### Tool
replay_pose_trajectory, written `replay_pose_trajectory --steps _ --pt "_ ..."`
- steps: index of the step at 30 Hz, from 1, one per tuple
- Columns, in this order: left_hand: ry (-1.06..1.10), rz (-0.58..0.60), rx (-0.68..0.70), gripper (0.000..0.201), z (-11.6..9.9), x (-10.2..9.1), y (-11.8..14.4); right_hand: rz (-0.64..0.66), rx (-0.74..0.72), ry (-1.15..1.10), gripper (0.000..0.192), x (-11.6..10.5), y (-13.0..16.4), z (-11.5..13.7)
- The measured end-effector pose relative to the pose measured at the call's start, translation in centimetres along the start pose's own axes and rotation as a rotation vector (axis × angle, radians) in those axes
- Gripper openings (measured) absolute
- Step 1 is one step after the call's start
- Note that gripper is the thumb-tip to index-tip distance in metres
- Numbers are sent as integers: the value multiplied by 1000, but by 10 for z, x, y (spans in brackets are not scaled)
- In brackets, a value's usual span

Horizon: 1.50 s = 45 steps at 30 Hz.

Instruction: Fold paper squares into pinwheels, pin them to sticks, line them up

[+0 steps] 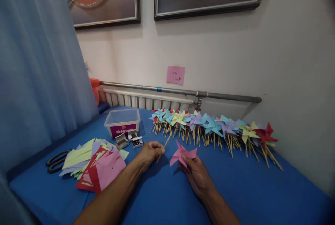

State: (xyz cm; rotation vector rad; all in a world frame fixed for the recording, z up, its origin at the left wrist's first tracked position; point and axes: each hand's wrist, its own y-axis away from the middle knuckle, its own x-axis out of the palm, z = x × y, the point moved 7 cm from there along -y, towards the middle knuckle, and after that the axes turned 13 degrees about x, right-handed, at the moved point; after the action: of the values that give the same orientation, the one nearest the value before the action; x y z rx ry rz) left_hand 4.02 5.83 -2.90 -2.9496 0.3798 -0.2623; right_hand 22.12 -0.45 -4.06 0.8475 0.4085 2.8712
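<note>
My left hand (151,153) pinches a thin wooden stick (168,139) that slants up and to the right. To its right, my right hand (195,173) grips a pink paper pinwheel (182,153), with the thumb resting near its centre. The stick and the pinwheel are apart. Behind both hands lies a long row of finished pinwheels on sticks (195,121) in blue, yellow, purple and red. Left of my left forearm is a pile of cut paper sheets (110,169) in pink, red, yellow and purple.
Small open boxes (136,142), one holding dark pins, stand before a clear plastic tub (123,117). Black-handled scissors (58,160) lie partly under the paper. A metal pipe (178,91) and radiator run along the wall behind the blue table (154,197). A blue curtain (44,60) hangs at left.
</note>
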Motion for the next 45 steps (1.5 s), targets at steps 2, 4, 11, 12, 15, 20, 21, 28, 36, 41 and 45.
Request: replay_pose_trajectory --steps 2,4,11,12,15,20,21,28,36,41,45 --pt "-17 -11 2 29 2 -2 -1 4 1 2 38 -1 -1 0" --pt "-50 -1 -32 26 5 -2 0 4 5 -2 37 -2 -1 -1" --pt "-133 58 -90 23 8 6 4 -13 5 -32 40 -4 -3 1" --pt "-131 55 -80 29 7 6 4 -10 2 -25 39 -4 -3 1" --pt "-123 44 -54 40 3 4 2 -2 -4 2 36 -3 -2 0" --pt "-68 -6 -69 16 5 0 -2 0 -8 7 35 -4 -4 -1" --pt "-35 -20 -70 17 5 0 -2 -3 -6 6 36 -5 -5 -1" --pt "59 -82 90 39 -9 -3 -5 -20 23 -19 39 -4 -2 0" --pt "-269 -118 207 34 -13 -22 -9 -7 26 -38 40 -6 -5 -1" --pt "-423 -113 259 32 -14 -22 -10 3 18 -16 36 -4 -2 0" --pt "-405 -103 294 22 -18 -18 -7 -4 33 -51 40 -2 1 1"
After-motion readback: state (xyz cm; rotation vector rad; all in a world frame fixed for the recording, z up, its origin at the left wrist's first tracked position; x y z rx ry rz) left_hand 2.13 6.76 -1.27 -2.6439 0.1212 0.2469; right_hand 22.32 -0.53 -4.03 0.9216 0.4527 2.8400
